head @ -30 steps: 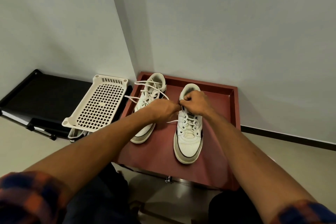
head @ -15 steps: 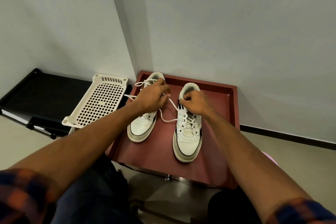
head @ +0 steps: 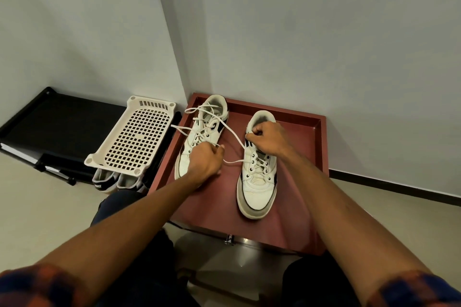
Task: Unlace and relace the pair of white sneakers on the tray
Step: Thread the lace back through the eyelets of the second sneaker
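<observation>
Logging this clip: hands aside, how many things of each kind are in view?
White sneakers: 2
Red tray: 1
White basket: 1
Grey shoes under the basket: 2
Black rack: 1
Total: 7

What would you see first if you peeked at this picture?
Two hands work on a pair of white sneakers with black trim, on a dark red tray in the room's corner. The left hand pinches a long white lace stretched sideways from the nearer one, which the right hand grips at its top. Left of the tray rests a white plastic grid basket.
</observation>
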A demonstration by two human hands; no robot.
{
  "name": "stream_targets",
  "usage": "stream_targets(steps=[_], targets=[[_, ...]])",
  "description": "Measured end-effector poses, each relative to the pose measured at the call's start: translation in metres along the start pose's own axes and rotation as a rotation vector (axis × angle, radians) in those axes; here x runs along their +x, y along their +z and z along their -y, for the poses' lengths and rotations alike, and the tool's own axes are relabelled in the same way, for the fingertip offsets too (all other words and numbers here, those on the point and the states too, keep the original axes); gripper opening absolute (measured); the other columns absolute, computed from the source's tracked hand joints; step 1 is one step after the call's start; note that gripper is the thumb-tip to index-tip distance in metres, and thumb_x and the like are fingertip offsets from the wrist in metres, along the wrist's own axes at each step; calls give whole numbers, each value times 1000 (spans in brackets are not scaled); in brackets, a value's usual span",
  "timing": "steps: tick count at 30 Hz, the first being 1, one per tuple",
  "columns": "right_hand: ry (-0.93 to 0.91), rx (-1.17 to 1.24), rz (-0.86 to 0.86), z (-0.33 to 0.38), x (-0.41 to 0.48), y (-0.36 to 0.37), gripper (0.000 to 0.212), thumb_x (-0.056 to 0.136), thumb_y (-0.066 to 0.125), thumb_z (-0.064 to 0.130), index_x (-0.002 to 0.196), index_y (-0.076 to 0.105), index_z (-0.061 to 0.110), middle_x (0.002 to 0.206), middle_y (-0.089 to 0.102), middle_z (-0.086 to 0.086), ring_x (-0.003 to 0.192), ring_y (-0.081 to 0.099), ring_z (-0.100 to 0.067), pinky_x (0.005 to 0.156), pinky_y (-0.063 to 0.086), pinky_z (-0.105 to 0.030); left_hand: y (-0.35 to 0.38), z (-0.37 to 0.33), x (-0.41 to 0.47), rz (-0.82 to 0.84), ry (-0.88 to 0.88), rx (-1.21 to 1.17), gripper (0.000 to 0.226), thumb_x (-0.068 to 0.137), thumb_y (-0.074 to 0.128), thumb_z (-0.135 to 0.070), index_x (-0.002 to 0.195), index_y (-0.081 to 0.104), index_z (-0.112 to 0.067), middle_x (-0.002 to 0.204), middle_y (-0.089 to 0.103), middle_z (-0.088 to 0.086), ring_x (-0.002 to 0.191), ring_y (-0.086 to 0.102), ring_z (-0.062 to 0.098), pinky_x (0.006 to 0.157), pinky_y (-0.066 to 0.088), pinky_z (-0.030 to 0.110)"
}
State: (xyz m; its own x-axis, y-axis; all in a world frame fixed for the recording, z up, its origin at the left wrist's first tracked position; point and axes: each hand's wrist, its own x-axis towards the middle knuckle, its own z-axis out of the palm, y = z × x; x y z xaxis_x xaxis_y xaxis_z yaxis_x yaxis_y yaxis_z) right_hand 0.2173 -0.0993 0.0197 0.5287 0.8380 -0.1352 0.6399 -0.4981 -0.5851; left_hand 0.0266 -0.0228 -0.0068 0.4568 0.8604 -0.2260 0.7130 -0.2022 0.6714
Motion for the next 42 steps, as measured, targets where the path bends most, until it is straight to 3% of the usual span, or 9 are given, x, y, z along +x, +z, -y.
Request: stream_targets(steps=[10, 15, 18, 20, 25, 31, 34, 37, 42], targets=[[-4, -23, -10, -1, -1, 3, 36, 87, 67, 38, 61, 58, 14, 55, 55, 3, 55, 51, -11, 55, 31, -27, 3, -14, 20, 34, -159, 111, 32, 87, 50, -33, 76, 71, -11, 56, 70, 2, 53, 69, 15, 70, 59, 31], [10, -30, -16, -3, -2, -1, 34, 88, 69, 42, 67, 66, 15, 61, 61, 3, 60, 55, -12, 62, 36, -27, -10, -12, 3, -40, -132, -425, 31, 84, 56, -27, 68, 59, -1, 52, 61, 1, 46, 57, 18, 57, 48, 27], [-5, -43, -313, 9, -14, 1, 28, 90, 69, 45, 90, 75, 18, 84, 69, 4, 78, 61, -16, 70, 42, -28, -30, -9, -6, 25, -239, -707, 13, 80, 59, -14, 69, 52, -11, 54, 41, -3, 50, 32, 12, 47, 27, 25], [-98, -61, -476, 29, -24, 6, 31, 91, 66, 47, 98, 77, 19, 91, 72, 0, 87, 64, -20, 75, 47, -31, -42, -8, -13, 131, -260, -801, 2, 81, 58, -12, 79, 57, -11, 57, 42, -4, 53, 33, 10, 49, 26, 25], [51, 161, -142, 85, -42, 22, 60, 93, 57, 59, 56, 61, 12, 47, 52, 3, 52, 54, -19, 55, 39, -32, -60, -25, -31, 223, -121, -899, 16, 90, 56, -16, 75, 62, -17, 68, 56, -4, 61, 48, 7, 57, 35, 23], [361, 872, 286, 106, -48, 20, 57, 88, 63, 64, 50, 55, 22, 52, 50, 3, 49, 43, -12, 48, 21, -24, -77, -39, -48, 195, 184, -685, 28, 99, 57, -20, 75, 60, -8, 66, 59, 5, 51, 51, 4, 54, 39, 16], [400, 1029, 389, 112, -48, 13, 54, 91, 59, 66, 60, 54, 21, 46, 43, 6, 43, 37, -6, 46, 22, -20, -91, -39, -56, 243, 301, -590, 37, 101, 56, -26, 70, 64, -8, 59, 64, -1, 52, 51, 5, 54, 38, 16], [399, 1167, 449, 121, -54, 7, 44, 93, 64, 53, 66, 64, 19, 47, 53, 5, 40, 47, -6, 46, 34, -15, -97, -32, -57, 283, 422, -458, 41, 96, 54, -46, 73, 73, -17, 80, 70, 18, 67, 54, 17, 68, 42, 34], [363, 1313, 382, 139, -53, -6, 32, 99, 59, 38, 87, 74, 13, 66, 66, 2, 52, 55, -7, 48, 44, -18, -95, -24, -65, 379, 442, -316, 39, 100, 54, -36, 83, 75, -8, 79, 73, 11, 67, 60, 15, 71, 51, 33]])
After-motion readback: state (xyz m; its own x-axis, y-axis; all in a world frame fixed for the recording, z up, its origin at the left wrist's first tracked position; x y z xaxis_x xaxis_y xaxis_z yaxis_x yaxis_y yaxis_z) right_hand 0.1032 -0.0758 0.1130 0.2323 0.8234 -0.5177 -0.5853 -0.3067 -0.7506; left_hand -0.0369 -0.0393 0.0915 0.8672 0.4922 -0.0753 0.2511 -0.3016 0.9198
